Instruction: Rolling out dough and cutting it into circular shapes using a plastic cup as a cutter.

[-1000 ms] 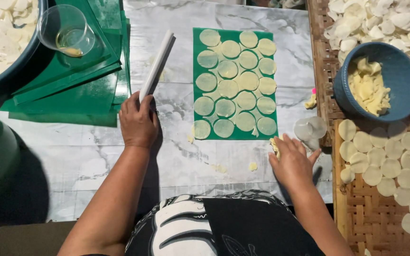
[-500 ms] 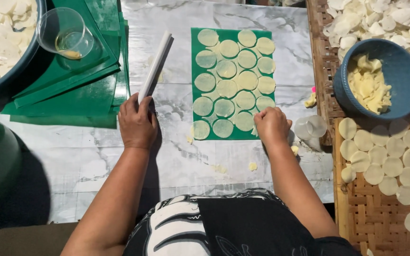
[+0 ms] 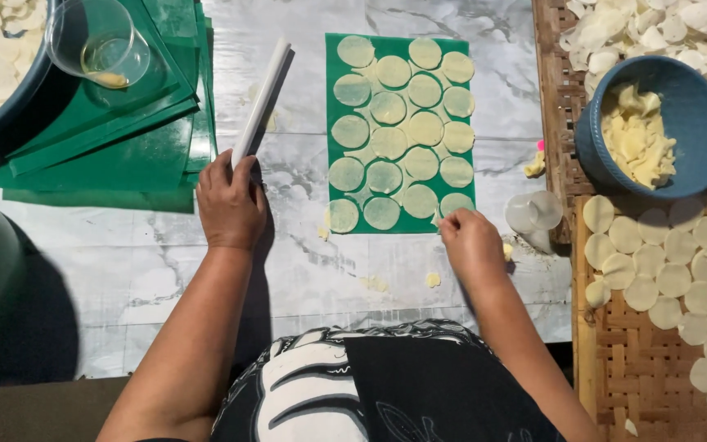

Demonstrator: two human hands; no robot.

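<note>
My left hand (image 3: 229,203) grips the near end of a white rolling pin (image 3: 261,100) that lies slanted on the marble table (image 3: 206,270). My right hand (image 3: 472,243) rests at the near right corner of a green plastic sheet (image 3: 333,227), fingertips pinched at its edge beside the last flattened disc. The sheet is covered with several thin pale dough discs (image 3: 393,141) in rows. Whether the fingers hold the sheet or a disc is hidden.
A stack of green sheets (image 3: 116,155) lies at left with a clear cup (image 3: 100,41) on it. A blue bowl (image 3: 685,106) of dough pieces sits on a woven tray (image 3: 640,360) bearing several dried discs. An overturned clear cup (image 3: 533,214) stands right of my hand.
My right hand moved from the table near the right cup to the sheet's lower right discs, then drew back to the sheet's near right corner. My left hand stayed on the rolling pin.
</note>
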